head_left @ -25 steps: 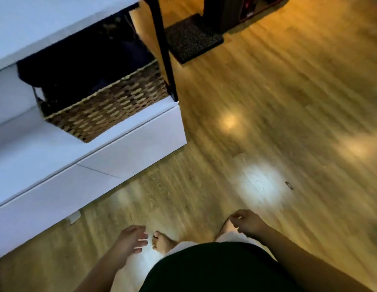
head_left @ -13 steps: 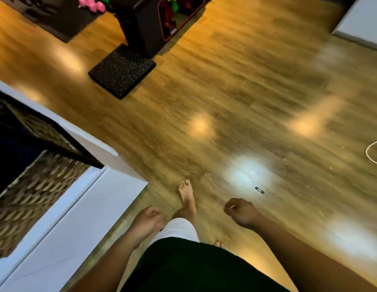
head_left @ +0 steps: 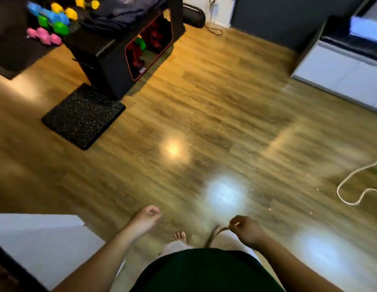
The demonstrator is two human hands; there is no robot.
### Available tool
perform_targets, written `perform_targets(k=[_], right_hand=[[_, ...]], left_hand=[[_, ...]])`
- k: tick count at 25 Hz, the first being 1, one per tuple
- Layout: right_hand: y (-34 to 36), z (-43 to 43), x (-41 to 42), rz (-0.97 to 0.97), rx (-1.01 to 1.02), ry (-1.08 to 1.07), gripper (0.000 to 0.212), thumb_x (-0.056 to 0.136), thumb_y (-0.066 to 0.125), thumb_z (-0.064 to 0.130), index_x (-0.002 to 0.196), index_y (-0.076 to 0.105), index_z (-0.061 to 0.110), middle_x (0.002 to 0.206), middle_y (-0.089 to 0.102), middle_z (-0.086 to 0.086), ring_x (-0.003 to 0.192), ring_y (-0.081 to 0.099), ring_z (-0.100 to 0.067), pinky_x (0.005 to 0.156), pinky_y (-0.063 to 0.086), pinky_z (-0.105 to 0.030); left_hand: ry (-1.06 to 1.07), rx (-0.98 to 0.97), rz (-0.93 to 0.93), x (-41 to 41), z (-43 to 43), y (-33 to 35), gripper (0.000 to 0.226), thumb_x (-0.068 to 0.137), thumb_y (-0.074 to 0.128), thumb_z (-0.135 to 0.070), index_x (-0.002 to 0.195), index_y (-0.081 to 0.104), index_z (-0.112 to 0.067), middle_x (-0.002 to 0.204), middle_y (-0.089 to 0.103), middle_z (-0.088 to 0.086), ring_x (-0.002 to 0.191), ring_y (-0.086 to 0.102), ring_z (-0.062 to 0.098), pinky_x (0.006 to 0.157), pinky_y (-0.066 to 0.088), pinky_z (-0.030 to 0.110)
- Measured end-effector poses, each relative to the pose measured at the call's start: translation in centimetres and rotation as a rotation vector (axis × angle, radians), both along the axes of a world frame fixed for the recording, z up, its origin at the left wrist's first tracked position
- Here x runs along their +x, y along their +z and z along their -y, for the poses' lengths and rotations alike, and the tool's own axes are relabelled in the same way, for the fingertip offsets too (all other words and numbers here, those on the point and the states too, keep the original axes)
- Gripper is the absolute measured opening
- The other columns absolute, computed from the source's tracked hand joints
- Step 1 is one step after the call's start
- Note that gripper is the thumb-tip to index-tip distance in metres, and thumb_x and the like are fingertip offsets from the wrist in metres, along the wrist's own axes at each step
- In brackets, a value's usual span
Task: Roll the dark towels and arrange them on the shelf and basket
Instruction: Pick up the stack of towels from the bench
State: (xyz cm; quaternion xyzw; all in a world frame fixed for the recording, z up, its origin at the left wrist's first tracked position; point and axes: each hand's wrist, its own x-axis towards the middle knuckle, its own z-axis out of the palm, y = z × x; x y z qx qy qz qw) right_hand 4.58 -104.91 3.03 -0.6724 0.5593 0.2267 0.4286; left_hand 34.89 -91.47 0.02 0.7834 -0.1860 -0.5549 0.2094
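Dark towels (head_left: 122,12) lie in a loose heap on top of a black box (head_left: 111,60) at the far left. My left hand (head_left: 146,219) hangs low over the floor with its fingers curled and nothing in it. My right hand (head_left: 246,229) is also curled shut and holds nothing. Both hands are far from the towels. The white shelf unit (head_left: 42,241) shows only as a corner at the lower left; the wicker basket is out of view.
A speckled black mat (head_left: 83,115) lies on the wooden floor in front of the box. Coloured dumbbells (head_left: 50,20) sit at the far left. A white cord (head_left: 352,186) loops on the floor at the right. A white cabinet (head_left: 341,74) stands far right.
The view has swung away from the shelf and basket toward the open floor and the black box with the towels. Both hands stay low and curled while I walk.
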Motion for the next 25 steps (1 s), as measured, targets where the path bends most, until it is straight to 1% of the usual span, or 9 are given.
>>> perform_targets(k=[4,7,9,11,15,18,20,22,25], right_hand=[[-1.2,9.5,7.8,0.042,0.013,0.062,0.015,0.095,0.055,0.038,0.105,0.065,0.033,0.117,0.07,0.002,0.108,0.062,-0.017,0.08,0.041,-0.023],[-2.4,19.2,14.1,0.102,0.01,0.131,0.014,0.095,0.056,0.036,0.106,0.065,0.033,0.117,0.069,0.001,0.11,0.061,-0.017,0.079,0.038,-0.02],[-2.3,25.8,17.9,0.133,0.027,0.183,0.004,0.095,0.056,0.035,0.093,0.059,0.038,0.109,0.068,0.002,0.111,0.062,-0.018,0.077,0.038,-0.019],[-1.5,31.8,21.4,0.142,0.044,0.258,0.013,0.095,0.056,0.034,0.084,0.054,0.04,0.097,0.064,0.005,0.108,0.063,-0.017,0.07,0.038,-0.016],[0.1,43.2,28.5,0.189,0.019,0.35,0.008,0.097,0.055,0.035,0.1,0.061,0.031,0.101,0.061,0.006,0.098,0.06,-0.013,0.073,0.038,-0.017],[-0.5,50.4,33.5,0.204,0.015,0.361,0.013,0.097,0.054,0.037,0.104,0.062,0.03,0.116,0.063,0.003,0.102,0.059,-0.014,0.078,0.039,-0.02],[-0.6,54.2,36.8,0.193,0.007,0.377,0.022,0.097,0.054,0.038,0.112,0.065,0.027,0.121,0.063,0.001,0.107,0.06,-0.016,0.08,0.041,-0.022],[-1.0,58.2,40.5,0.173,0.013,0.363,0.028,0.098,0.053,0.038,0.119,0.064,0.023,0.12,0.063,0.0,0.106,0.06,-0.017,0.08,0.042,-0.021],[0.0,64.3,46.9,0.156,0.012,0.325,0.029,0.098,0.053,0.038,0.121,0.064,0.022,0.118,0.063,-0.001,0.104,0.06,-0.018,0.079,0.041,-0.022]], left_hand=[[0.068,-0.004,0.009,5.8,8.7,-0.9,0.02,0.094,0.054,0.002,0.08,0.055,-0.012,0.074,0.055,0.006,0.069,0.05,0.019,0.065,0.039,0.025],[0.167,0.007,0.026,10.1,15.5,-1.8,0.022,0.095,0.053,0.0,0.08,0.055,-0.016,0.073,0.055,0.003,0.065,0.049,0.015,0.055,0.037,0.023],[0.221,0.039,0.05,12.5,19.7,-1.4,0.017,0.097,0.054,-0.006,0.083,0.056,-0.016,0.074,0.057,0.001,0.063,0.052,0.014,0.045,0.033,0.017],[0.276,0.062,0.061,14.4,23.6,-0.5,0.016,0.098,0.054,-0.01,0.083,0.057,-0.016,0.075,0.058,0.002,0.064,0.055,0.015,0.042,0.032,0.017],[0.359,-0.007,0.109,19.0,32.3,1.2,0.015,0.093,0.058,-0.013,0.079,0.062,-0.014,0.063,0.06,0.0,0.057,0.053,0.014,0.056,0.042,0.027],[0.389,-0.046,0.073,22.7,39.0,0.7,0.01,0.09,0.061,-0.019,0.084,0.067,-0.014,0.077,0.068,0.007,0.076,0.062,0.021,0.077,0.053,0.04],[0.372,-0.029,0.073,25.8,43.4,-0.1,0.009,0.094,0.06,-0.017,0.092,0.067,-0.012,0.09,0.07,0.009,0.089,0.066,0.023,0.085,0.053,0.037],[0.347,-0.049,0.075,29.9,48.5,-1.3,0.008,0.094,0.059,-0.014,0.092,0.067,-0.013,0.093,0.069,0.005,0.094,0.065,0.021,0.088,0.051,0.034],[0.304,-0.063,0.083,37.1,56.2,-1.8,0.009,0.094,0.058,-0.014,0.093,0.067,-0.014,0.089,0.067,0.001,0.089,0.061,0.019,0.076,0.047,0.029]])
